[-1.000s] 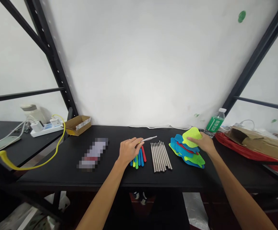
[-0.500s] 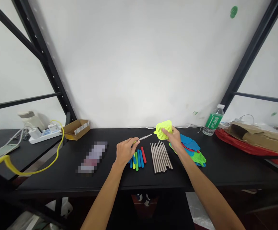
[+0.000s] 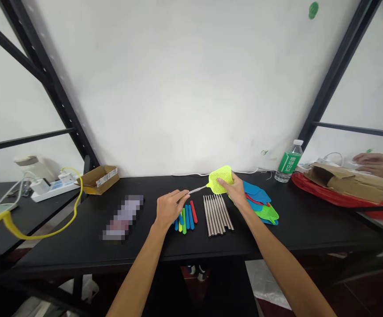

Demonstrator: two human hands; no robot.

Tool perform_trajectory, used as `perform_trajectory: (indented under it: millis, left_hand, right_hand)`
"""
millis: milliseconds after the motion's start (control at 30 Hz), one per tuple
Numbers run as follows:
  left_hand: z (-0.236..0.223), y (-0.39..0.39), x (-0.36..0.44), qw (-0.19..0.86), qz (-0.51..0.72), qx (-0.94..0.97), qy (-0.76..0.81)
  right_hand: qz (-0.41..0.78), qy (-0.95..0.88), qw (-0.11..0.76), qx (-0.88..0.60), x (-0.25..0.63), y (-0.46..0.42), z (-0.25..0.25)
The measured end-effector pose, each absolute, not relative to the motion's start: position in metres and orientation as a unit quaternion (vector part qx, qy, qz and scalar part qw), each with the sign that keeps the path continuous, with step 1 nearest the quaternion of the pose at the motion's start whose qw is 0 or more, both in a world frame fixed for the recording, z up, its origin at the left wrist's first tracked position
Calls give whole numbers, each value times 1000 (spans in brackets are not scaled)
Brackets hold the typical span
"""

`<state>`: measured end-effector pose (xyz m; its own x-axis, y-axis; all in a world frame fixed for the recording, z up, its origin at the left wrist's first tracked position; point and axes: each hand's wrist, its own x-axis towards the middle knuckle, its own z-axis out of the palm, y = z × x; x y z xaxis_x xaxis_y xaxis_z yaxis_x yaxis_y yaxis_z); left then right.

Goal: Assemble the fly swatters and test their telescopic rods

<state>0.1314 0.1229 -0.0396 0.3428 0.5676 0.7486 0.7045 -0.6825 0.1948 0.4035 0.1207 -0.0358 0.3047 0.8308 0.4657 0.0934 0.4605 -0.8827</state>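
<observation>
My left hand [image 3: 169,208] is closed around a thin metal rod [image 3: 198,189], whose tip points right. My right hand [image 3: 237,190] pinches a yellow-green perforated fly swatter head [image 3: 220,177], its narrow neck meeting the rod's tip; whether the tip is inside the neck I cannot tell. Below my left hand lie several coloured handles [image 3: 191,217] in blue, green, yellow and red, partly covered by the hand. A row of silver metal rods [image 3: 215,216] rests between my forearms. Beside my right wrist is a pile of blue, green and red swatter heads [image 3: 257,193].
On the black table [image 3: 79,246], a blurred flat item [image 3: 124,218] and an open cardboard box [image 3: 102,179] are at left, near a power strip [image 3: 54,189] and yellow cable [image 3: 75,211]. A water bottle [image 3: 289,162] stands right, by cardboard on red material [image 3: 326,193]. Another person's hands [image 3: 381,165] show far right.
The rod and the swatter head have come together, tip to neck. The view has shifted slightly, and another person's hands have appeared at the far right.
</observation>
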Motion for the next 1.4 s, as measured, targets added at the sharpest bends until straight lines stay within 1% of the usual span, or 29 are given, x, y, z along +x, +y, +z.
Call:
perform_trajectory:
  millis: [433,1067,1400]
  left_hand:
    - [-42,124,130,65,-405,-826,-386]
    - [-44,125,132,91,-408,-822,-386]
    - [-48,127,131,93,-394,-820,-405]
  right_hand:
    - [235,-554,655,-457,402,115,-32]
    - [247,-565,649,-447,395,111,-32]
    - [238,-567,626,-479,393,110,-33]
